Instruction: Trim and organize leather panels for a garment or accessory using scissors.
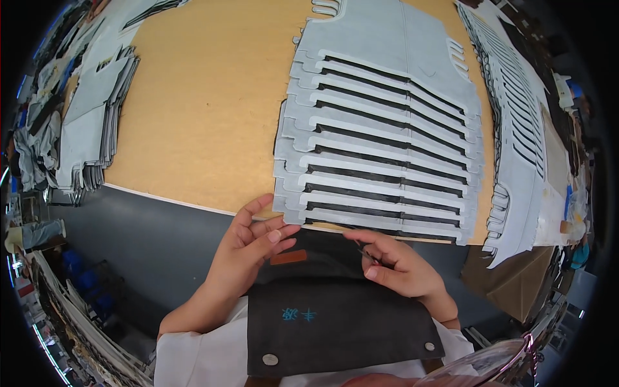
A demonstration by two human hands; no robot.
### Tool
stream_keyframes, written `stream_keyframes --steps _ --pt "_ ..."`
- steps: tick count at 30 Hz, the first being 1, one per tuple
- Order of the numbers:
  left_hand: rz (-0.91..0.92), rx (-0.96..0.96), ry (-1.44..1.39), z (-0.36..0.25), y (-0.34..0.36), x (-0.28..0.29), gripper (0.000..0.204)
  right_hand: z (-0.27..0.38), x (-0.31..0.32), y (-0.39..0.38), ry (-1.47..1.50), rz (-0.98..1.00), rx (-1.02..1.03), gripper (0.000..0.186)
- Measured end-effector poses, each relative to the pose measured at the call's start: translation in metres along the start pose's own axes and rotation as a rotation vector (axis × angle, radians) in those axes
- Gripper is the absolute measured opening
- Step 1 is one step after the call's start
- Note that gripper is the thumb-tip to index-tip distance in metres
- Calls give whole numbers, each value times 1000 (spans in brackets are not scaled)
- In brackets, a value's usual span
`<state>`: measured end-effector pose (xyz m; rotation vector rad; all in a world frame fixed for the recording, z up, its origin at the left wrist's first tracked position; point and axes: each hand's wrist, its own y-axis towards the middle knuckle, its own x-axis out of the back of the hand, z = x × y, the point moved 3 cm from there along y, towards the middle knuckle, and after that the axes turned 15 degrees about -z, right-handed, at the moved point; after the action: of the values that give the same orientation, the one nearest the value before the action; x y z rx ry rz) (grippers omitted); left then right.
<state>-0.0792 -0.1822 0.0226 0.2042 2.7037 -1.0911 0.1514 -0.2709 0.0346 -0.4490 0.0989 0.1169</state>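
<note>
Grey cut panels [431, 45] lie overlapped in a staggered stack on the tan board, with rows of black slots between white bands and a seam down the middle. At the stack's lower-left corner, my left hand [255, 240] has its fingers spread and slightly curled, fingertips at the edge. My right hand [393, 261] is closed around a small dark metal tool [369, 257], apparently scissors, just below the front edge of the panels; much of it is hidden by my fingers.
The tan board [193, 97] has a white front edge. Stacks of grey pieces [90, 122] lie at left, more slotted panels [516, 116] at right. A brown folded sheet [509, 284] is below right. My dark apron [342, 329] is at the bottom.
</note>
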Motion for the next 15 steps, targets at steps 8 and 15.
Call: stream_keyframes --steps 8,15 --pt "75 -82 70 5 31 -23 55 -9 -1 0 -391 122 35 54" --pt "111 -277 239 -3 31 -27 52 -20 -9 12 -21 87 -61 41"
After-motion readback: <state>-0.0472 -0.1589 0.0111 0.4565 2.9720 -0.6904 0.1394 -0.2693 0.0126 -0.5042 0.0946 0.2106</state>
